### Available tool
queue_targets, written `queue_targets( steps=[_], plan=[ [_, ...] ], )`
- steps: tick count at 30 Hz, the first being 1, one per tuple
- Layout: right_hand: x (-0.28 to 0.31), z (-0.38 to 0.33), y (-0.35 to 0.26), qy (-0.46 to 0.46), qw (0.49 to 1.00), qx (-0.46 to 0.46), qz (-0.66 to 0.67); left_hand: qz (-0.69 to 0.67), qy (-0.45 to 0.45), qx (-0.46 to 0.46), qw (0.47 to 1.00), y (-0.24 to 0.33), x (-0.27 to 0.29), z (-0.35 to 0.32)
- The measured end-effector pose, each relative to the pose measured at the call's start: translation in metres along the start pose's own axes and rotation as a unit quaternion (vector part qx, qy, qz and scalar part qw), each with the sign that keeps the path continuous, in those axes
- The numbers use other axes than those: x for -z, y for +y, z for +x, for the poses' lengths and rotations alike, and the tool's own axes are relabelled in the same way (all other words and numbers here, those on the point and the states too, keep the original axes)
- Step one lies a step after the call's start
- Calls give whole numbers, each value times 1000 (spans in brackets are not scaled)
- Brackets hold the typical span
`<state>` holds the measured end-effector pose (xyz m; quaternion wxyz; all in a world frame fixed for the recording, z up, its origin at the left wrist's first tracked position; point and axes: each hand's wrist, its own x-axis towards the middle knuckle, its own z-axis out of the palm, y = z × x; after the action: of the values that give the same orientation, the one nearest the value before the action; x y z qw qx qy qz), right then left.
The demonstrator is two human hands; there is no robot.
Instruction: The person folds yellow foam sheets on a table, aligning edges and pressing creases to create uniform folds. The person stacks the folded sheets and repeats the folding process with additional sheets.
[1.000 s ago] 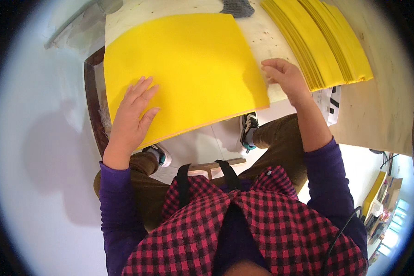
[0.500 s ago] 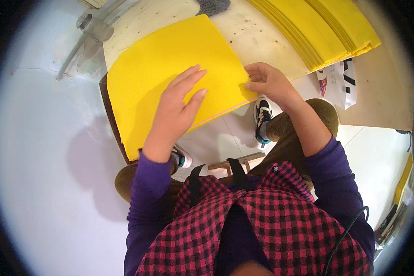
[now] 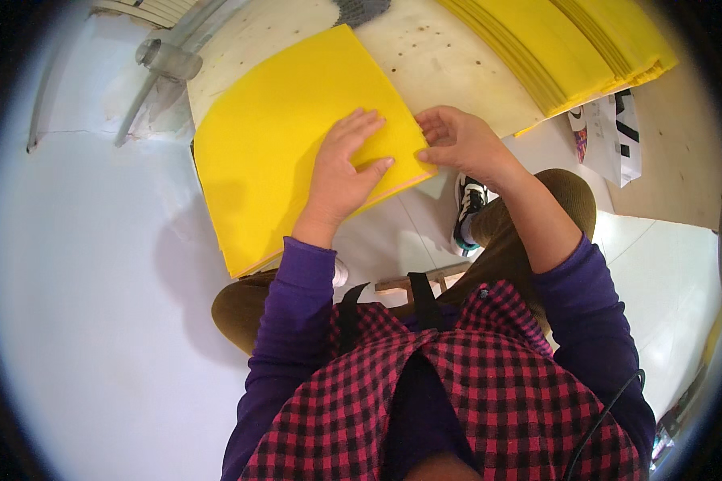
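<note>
Head view looks down on my two hands at a yellow sheet (image 3: 289,136) lying on a pale worktable (image 3: 457,56). The sheet sits tilted, its long axis running from about 7 o'clock to 1 o'clock, and its near end hangs past the table edge over my lap.

My left hand (image 3: 341,172) lies flat on the sheet, palm down and fingers spread, pressing it rather than gripping anything. It rests on the sheet's right half, so most of the yellow spreads away from it toward 10 o'clock.

My right hand (image 3: 461,144) is at the sheet's right corner, at 3 o'clock from the left hand and just beside it. Its fingers curl in at the sheet's edge; I think they pinch that corner, though the fisheye view hides the thumb and I cannot tell for sure. This hand is the nearer one to the free corner, with the edge running away from it toward 11 o'clock.

At 1 o'clock, well apart from both hands, a stack (image 3: 586,48) of the same yellow sheets lies on the table. A clear tube (image 3: 167,60) lies off the table's corner at 10 o'clock.
</note>
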<state>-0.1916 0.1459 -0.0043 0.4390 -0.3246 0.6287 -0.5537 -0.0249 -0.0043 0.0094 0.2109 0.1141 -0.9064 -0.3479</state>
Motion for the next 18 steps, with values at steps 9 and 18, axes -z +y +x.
queue_targets(
  steps=[9,18],
  plan=[
    [-5,-3,-4,90,991,88,41,28,49,6,998,13,7,-2],
    [-30,-5,-3,-5,991,128,-38,88,97,23,991,18,22,-12]
  ],
)
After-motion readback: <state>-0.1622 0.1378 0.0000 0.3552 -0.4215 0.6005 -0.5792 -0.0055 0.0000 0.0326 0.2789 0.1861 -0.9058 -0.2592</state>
